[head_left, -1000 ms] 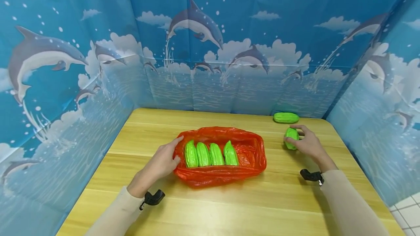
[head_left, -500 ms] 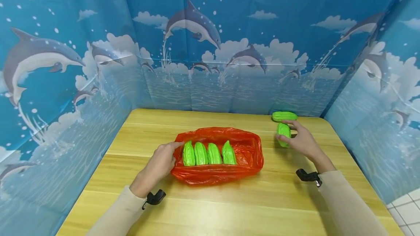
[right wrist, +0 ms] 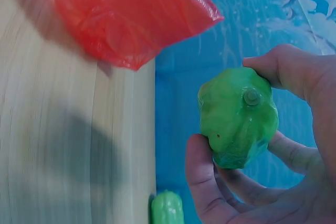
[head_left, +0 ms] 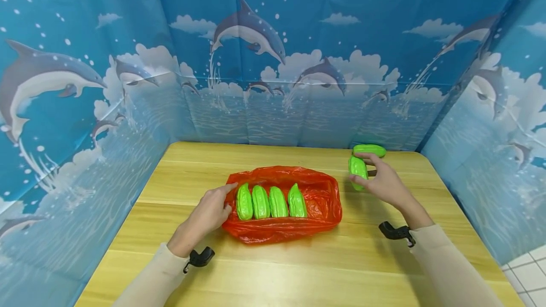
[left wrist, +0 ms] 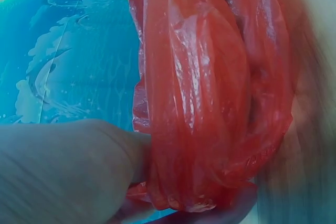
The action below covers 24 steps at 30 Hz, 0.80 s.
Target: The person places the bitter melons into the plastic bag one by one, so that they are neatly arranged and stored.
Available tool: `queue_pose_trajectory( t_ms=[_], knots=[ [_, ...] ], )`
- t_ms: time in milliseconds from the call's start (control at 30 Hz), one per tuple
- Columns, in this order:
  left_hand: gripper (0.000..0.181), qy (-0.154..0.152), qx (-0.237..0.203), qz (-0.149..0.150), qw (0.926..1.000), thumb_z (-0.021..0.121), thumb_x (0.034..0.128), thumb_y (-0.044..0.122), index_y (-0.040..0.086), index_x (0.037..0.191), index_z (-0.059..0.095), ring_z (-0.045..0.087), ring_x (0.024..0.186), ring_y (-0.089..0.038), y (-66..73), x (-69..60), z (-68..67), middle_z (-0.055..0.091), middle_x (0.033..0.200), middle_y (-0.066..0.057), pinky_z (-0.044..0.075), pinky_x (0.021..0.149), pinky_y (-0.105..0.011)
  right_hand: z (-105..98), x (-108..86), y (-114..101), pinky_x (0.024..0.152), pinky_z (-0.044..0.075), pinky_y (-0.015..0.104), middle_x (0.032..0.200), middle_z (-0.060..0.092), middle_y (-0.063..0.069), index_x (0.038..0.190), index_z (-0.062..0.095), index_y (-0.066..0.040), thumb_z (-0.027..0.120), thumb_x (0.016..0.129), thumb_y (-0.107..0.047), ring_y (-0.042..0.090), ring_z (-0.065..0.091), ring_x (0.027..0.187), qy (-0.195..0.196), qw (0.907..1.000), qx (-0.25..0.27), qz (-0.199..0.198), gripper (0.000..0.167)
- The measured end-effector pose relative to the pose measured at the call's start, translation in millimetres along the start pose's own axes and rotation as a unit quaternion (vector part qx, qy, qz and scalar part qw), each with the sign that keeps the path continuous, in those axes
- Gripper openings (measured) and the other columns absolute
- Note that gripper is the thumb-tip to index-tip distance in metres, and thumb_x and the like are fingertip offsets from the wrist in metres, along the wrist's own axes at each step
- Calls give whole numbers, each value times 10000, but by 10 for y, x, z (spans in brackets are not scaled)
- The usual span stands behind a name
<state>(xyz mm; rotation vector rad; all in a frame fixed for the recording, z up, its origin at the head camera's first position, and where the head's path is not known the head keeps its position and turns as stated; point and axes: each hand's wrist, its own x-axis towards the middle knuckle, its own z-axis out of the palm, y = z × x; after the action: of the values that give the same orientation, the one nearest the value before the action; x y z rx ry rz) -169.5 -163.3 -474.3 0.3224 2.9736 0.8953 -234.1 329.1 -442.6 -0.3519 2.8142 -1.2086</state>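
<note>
My right hand (head_left: 381, 181) holds a green ribbed gourd (head_left: 358, 173) between thumb and fingers, right of a red plastic bag (head_left: 281, 230). In the right wrist view the held gourd (right wrist: 239, 114) shows its stem end, above the tabletop. My left hand (head_left: 206, 212) grips the bag's left rim; in the left wrist view, folds of the bag (left wrist: 199, 93) hide part of that hand. Several similar gourds stand side by side in the wide-mouthed bag, among them a leftmost gourd (head_left: 244, 202) and a rightmost one (head_left: 297, 201), with bag room to its right.
Another green gourd (head_left: 370, 149) lies at the back right edge of the wooden table (head_left: 298, 274), just behind my right hand. Blue dolphin-print sheets (head_left: 273, 112) stand around the back and sides. A black wrist mount (head_left: 396, 231) sits on each forearm.
My right hand has carried its gourd leftward, towards the bag, and slightly up in view. The left hand stays at the bag's left rim, its fingers shifting slightly.
</note>
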Motion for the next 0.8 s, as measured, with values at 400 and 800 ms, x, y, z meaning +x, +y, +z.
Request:
queue_pose_trajectory(
  t_ms=[400, 800],
  knots=[
    [697, -202, -59, -20, 9998, 721, 1035, -95, -9, 1705, 550, 567, 775, -189, 9, 38, -11, 646, 1675, -271, 520, 709, -293, 134, -42, -199, 1100, 638, 626, 1799, 410, 336, 1816, 363, -107, 781, 1143, -335, 598, 572, 1512, -7, 9999, 26, -149, 824],
    [695, -353, -244, -42, 9991, 724, 1039, -75, 17, 1708, 558, 564, 769, -196, 86, 108, 3, 685, 1630, -251, 500, 687, -287, 207, -95, -449, 883, 716, 487, 1755, 459, 322, 1802, 383, -141, 800, 1125, -288, 580, 704, 1355, 81, 9993, 169, -315, 809]
  ],
)
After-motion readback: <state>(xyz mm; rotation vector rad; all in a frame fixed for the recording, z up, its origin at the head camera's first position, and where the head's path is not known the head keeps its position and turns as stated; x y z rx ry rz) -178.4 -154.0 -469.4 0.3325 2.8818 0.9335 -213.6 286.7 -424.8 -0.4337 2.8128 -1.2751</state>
